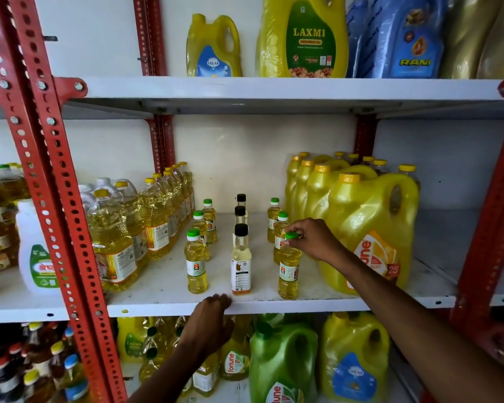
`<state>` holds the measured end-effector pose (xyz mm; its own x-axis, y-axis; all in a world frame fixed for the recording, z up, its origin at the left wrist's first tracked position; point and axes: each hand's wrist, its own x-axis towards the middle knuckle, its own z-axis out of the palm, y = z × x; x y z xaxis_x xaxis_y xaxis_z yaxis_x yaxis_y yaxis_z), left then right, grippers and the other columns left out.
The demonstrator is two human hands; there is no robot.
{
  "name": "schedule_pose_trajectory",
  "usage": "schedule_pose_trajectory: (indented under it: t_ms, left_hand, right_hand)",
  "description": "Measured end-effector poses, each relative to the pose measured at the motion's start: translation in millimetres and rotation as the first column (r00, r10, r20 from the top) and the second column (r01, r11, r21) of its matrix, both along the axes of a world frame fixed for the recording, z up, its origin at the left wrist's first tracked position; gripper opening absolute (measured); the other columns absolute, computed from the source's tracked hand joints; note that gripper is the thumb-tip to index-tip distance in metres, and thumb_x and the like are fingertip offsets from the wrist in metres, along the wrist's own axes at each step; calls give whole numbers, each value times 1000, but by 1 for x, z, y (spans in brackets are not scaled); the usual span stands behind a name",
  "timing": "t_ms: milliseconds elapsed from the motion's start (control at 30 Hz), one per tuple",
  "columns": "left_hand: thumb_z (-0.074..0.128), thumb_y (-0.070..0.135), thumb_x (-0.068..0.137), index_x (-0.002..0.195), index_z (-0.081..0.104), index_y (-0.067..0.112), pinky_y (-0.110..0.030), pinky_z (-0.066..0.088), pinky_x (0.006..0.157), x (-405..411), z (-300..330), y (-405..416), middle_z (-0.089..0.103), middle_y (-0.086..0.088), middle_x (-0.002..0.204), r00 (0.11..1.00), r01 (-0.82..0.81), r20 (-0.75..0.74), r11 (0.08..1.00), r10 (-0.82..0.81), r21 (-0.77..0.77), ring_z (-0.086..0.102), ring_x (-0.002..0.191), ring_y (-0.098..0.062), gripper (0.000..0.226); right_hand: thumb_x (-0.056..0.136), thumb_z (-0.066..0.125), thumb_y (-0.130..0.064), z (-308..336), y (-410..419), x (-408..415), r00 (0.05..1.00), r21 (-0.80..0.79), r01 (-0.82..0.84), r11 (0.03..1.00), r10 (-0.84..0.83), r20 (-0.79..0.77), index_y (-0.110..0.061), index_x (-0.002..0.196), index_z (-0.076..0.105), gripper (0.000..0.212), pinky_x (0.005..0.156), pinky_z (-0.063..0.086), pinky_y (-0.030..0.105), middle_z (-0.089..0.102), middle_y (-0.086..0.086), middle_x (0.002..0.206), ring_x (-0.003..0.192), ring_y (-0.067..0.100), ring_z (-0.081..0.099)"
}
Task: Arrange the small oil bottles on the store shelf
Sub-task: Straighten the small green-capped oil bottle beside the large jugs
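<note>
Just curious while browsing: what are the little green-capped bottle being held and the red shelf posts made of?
The bottle looks like clear, glossy plastic, since the yellow oil shows through; its cap seems matte plastic. The red post looks like painted metal, punched with holes and bolted.

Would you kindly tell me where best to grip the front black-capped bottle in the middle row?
Probably the narrow neck just below the black cap of the front black-capped bottle, coming from the front and above: it stands upright at the shelf edge, with open gaps on both sides.
</note>
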<state>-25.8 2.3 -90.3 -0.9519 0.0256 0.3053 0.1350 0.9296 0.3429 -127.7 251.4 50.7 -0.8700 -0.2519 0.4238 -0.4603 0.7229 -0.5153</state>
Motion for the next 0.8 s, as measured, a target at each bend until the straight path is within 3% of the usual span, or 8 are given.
schedule_pose_trajectory:
  t_ms: [67, 200, 667, 800]
  left_hand:
    - [70, 25, 85, 137, 51, 20, -32, 48, 104, -1, 0, 0, 62, -3, 135, 1000, 1, 3, 1000, -1, -1, 57, 124, -19, 56]
    - [70, 25, 85, 136, 52, 21, -32, 48, 103, -1, 0, 0, 62, -2, 134, 1000, 5, 7, 1000, -5, 1, 57, 123, -19, 55]
    - [69, 26, 86, 139, 48, 21, -31, 45, 106, 0, -1, -2, 58, -3, 139, 1000, 20, 0, 1000, -20, 7, 54, 128, -18, 57]
    - [66, 33, 89, 148, 36, 19, -33, 35, 116, 1, -5, -9, 42, -4, 155, 999, 30, -22, 999, -31, -30, 37, 143, -18, 68]
  right_hand:
    - [72, 82, -22, 0, 1, 1, 1000, -2, 2, 1000, -2, -8, -10, 107, 73, 38, 65, 36, 7, 75, 11, 108, 99, 17, 67]
    - [71, 82, -21, 0, 0, 4, 1000, -10, -3, 1000, 3, 3, -10, 108, 72, 40, 79, 43, 18, 74, 11, 111, 104, 20, 68]
    - [71, 82, -24, 3, 0, 5, 999, 18, 3, 1000, -4, 41, -11, 113, 70, 46, 84, 48, 22, 71, 12, 117, 109, 21, 66]
    - [71, 80, -35, 9, -2, 10, 999, 72, 4, 997, -7, 36, -13, 121, 64, 57, 91, 53, 31, 70, 11, 119, 111, 23, 64]
